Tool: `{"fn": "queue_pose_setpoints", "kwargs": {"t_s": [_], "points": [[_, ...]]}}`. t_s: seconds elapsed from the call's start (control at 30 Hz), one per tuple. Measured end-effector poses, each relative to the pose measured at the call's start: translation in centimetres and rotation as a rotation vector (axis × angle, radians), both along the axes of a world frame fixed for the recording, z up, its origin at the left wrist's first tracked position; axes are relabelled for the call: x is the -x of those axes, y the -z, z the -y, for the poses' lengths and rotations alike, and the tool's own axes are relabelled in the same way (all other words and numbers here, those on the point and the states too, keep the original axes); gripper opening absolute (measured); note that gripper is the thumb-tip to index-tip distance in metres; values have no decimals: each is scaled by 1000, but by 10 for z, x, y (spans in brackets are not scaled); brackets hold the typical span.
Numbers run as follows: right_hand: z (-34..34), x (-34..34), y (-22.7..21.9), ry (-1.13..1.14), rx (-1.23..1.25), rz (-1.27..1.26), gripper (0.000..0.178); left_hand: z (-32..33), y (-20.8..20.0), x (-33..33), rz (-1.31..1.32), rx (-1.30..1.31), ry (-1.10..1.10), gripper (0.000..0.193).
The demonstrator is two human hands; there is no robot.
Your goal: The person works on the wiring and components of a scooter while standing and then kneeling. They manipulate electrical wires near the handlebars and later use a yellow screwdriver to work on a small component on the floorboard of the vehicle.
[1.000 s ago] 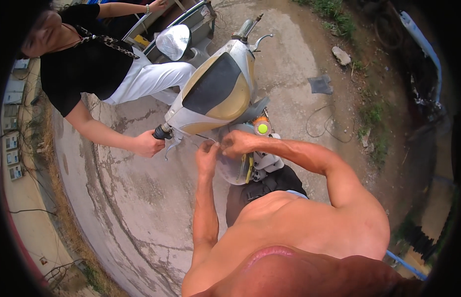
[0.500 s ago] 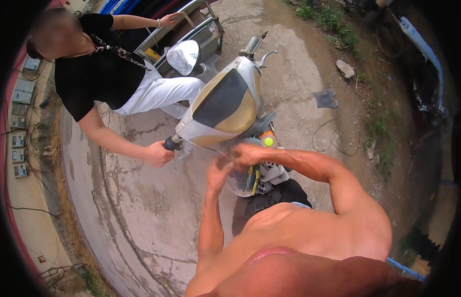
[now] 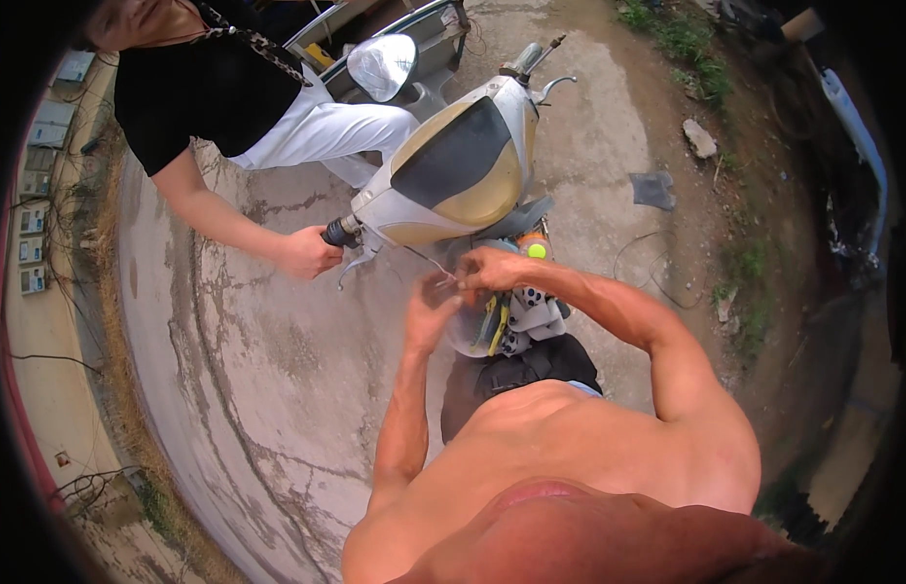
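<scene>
A thin wire (image 3: 430, 259) comes out from under the front of a white and gold scooter (image 3: 453, 175) and runs down to my hands. My right hand (image 3: 494, 269) pinches the wire near its end, fingertips pressed together. Just left of it and a little lower is my left hand (image 3: 434, 304), its fingers curled in at the same spot on the wire and partly blurred. Behind my hands is a clear, rounded tub-like thing (image 3: 463, 339) with a yellow and dark tool (image 3: 496, 326) at it. White dotted items (image 3: 537, 323) and an orange thing with a yellow-green round top (image 3: 537, 251) sit beside it.
Across the scooter, a person in a black top (image 3: 195, 97) holds its black handlebar grip (image 3: 342, 232). A mirror (image 3: 382, 68) and brake lever (image 3: 555, 88) stick out. A grey flat piece (image 3: 652, 191) and a stone (image 3: 699, 138) lie on the right. Meter boxes (image 3: 49, 125) line the left wall.
The view has shifted, so the scooter sits higher and slightly right. My hands stay close together at the wire, which now shows more plainly. The other person still grips the handlebar.
</scene>
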State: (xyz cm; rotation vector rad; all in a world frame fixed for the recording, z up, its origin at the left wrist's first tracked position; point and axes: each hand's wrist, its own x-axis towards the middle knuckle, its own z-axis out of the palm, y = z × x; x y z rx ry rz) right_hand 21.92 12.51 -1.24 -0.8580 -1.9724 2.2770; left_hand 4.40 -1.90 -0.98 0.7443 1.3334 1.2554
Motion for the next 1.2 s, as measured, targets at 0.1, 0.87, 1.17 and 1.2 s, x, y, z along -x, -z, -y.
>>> {"fn": "queue_pose_setpoints", "kwargs": {"t_s": [0.1,0.87,1.17,1.2], "points": [[-3,-4,6,48,-72,49,24,7,-10,-15,42,-110,-112,55],[36,-10,-10,517,111,-47,21,-34,-32,1,-489,-117,183,28],[46,-1,-13,553,-248,54,19,-28,-36,0,-754,-59,92,15],[47,0,-14,531,-395,50,19,-26,-35,3,-760,-71,84,15]]}}
